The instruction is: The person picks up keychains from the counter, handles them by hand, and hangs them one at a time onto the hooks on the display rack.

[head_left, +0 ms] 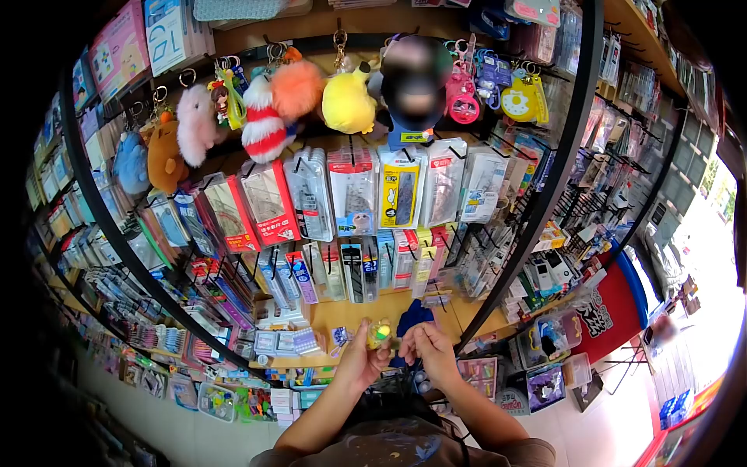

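Note:
In front of my chest, my left hand (362,359) is closed on a small clear packet with a yellow and green piece (380,334) in it. My right hand (432,352) is close beside it on the right, thumb and fingers pinched together. Whatever that pinch holds is too small or hidden to make out. Just behind my right hand is a dark blue cloth-like thing (415,314). A small purple-and-white item (341,336) lies on the wooden shelf (331,315) to the left of my left hand.
Packaged rulers (401,191) and other stationery hang on hooks ahead. Above them dangle plush keychains, including a yellow one (349,101) and an orange pompom (296,87). Black uprights (537,194) frame the rack. Clear bins (218,400) stand low on the left.

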Motion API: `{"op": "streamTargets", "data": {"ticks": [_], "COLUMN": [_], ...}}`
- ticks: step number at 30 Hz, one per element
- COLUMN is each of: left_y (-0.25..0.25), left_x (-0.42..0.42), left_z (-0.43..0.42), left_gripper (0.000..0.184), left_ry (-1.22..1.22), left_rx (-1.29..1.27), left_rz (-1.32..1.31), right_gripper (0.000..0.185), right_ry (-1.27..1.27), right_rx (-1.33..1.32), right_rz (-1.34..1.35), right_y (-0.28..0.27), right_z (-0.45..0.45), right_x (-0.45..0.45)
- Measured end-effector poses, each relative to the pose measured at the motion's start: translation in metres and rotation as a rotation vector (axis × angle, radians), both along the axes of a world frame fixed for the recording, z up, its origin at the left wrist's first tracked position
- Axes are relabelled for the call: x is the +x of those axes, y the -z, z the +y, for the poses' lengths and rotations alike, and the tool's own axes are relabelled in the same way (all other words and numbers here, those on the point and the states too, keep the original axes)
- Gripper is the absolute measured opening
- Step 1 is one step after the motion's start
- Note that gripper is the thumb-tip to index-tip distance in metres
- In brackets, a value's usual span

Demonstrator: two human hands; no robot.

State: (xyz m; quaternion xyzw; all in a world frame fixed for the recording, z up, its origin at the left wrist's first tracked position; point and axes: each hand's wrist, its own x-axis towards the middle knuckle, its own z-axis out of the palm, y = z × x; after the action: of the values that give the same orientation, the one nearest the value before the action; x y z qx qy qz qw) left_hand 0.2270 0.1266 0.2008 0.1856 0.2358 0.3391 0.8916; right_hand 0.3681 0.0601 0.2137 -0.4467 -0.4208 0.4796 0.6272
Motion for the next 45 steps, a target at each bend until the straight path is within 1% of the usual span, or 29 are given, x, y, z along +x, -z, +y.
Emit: {"op": "streamTargets", "data": {"ticks": [3,6,9,12,14,16,18,21,22,23,25,27,28,31,32,34,35,36,37,38,39,40,41,42,44,45], "left_y": [-0.001,0.001,0.002,-0.004,-0.004,-0.001,0.000,-0.003,-0.003,0.001,0.010,0.013,0.016,0.031,0.034,0.046,0.055,0.065,0.073,0.076,0.085,0.089,0.093,0.100,0.106,0.114], "left_x": [0.000,-0.001,0.000,0.001,0.000,-0.001,0.000,0.001,0.000,-0.001,-0.005,-0.009,-0.012,-0.019,-0.022,-0.033,-0.041,-0.049,-0.056,-0.061,-0.067,-0.071,-0.076,-0.082,-0.088,-0.094], "left_z": [0.001,0.004,0.003,-0.001,-0.002,-0.001,-0.002,0.000,0.000,0.000,0.004,0.005,0.007,0.012,0.012,0.014,0.015,0.015,0.015,0.014,0.013,0.011,0.009,0.008,0.002,-0.001], "left_gripper": [0.037,0.038,0.040,0.041,0.042,0.042,0.041,0.038,0.037,0.035,0.032,0.030,0.030,0.029,0.029,0.029,0.028,0.028,0.028,0.027,0.025,0.025,0.025,0.024,0.024,0.024], "left_ry": [0.040,0.077,0.049,0.003,0.001,0.019,0.000,-0.011,-0.010,-0.013,-0.023,-0.049,-0.054,-0.100,-0.120,-0.149,-0.160,-0.170,-0.178,-0.204,-0.227,-0.254,-0.284,-0.295,-0.365,-0.387], "left_rx": [-0.061,-0.093,-0.063,-0.015,0.006,0.019,0.006,-0.018,-0.030,-0.036,-0.047,-0.036,-0.041,-0.076,-0.082,-0.103,-0.119,-0.135,-0.151,-0.180,-0.192,-0.222,-0.251,-0.273,-0.304,-0.321], "left_rz": [-0.040,-0.081,-0.059,-0.019,-0.021,-0.047,-0.015,0.012,0.019,0.006,-0.021,0.007,0.008,0.072,0.119,0.196,0.195,0.195,0.194,0.261,0.273,0.294,0.314,0.370,0.404,0.409], "right_gripper": [0.028,0.031,0.024,0.013,0.007,0.006,0.007,0.008,0.012,0.020,0.025,0.026,0.016,0.006,0.005,0.010,0.008,0.004,0.004,0.002,0.003,0.006,0.008,0.011,0.019,0.025], "right_ry": [0.036,0.041,0.009,0.175,0.142,0.099,0.048,0.092,0.139,0.210,0.290,0.378,0.402,0.515,0.512,0.498,0.502,0.443,0.383,0.432,0.477,0.541,0.439,0.329,0.134,0.070], "right_rx": [0.002,-0.049,-0.052,-0.015,-0.045,-0.066,-0.079,-0.124,-0.097,-0.106,-0.215,-0.214,-0.232,-0.427,-0.531,-0.747,-0.788,-0.832,-0.871,-0.994,-1.115,-1.152,-1.161,-1.159,-1.089,-1.025], "right_rz": [-0.048,-0.031,0.107,0.166,0.089,0.043,0.033,0.048,0.087,0.069,0.265,0.422,0.466,0.474,0.447,0.393,0.449,0.364,0.279,0.189,0.095,0.005,-0.197,-0.399,-0.762,-0.931], "right_y": [0.002,0.004,0.005,-0.003,-0.003,-0.001,0.004,0.004,0.007,0.010,0.021,0.057,0.085,0.186,0.215,0.275,0.312,0.347,0.376,0.397,0.412,0.427,0.452,0.509,0.517,0.497], "right_z": [0.001,0.000,0.001,0.007,0.006,0.005,0.005,0.008,0.011,0.014,0.020,0.026,0.026,0.016,0.009,-0.010,-0.022,-0.035,-0.047,-0.054,-0.060,-0.065,-0.068,-0.078,-0.071,-0.060], "right_x": [0.001,0.003,0.006,-0.004,0.000,0.003,0.006,0.014,0.020,0.028,0.053,0.083,0.101,0.140,0.147,0.155,0.158,0.161,0.163,0.159,0.156,0.151,0.152,0.159,0.158,0.155]}}
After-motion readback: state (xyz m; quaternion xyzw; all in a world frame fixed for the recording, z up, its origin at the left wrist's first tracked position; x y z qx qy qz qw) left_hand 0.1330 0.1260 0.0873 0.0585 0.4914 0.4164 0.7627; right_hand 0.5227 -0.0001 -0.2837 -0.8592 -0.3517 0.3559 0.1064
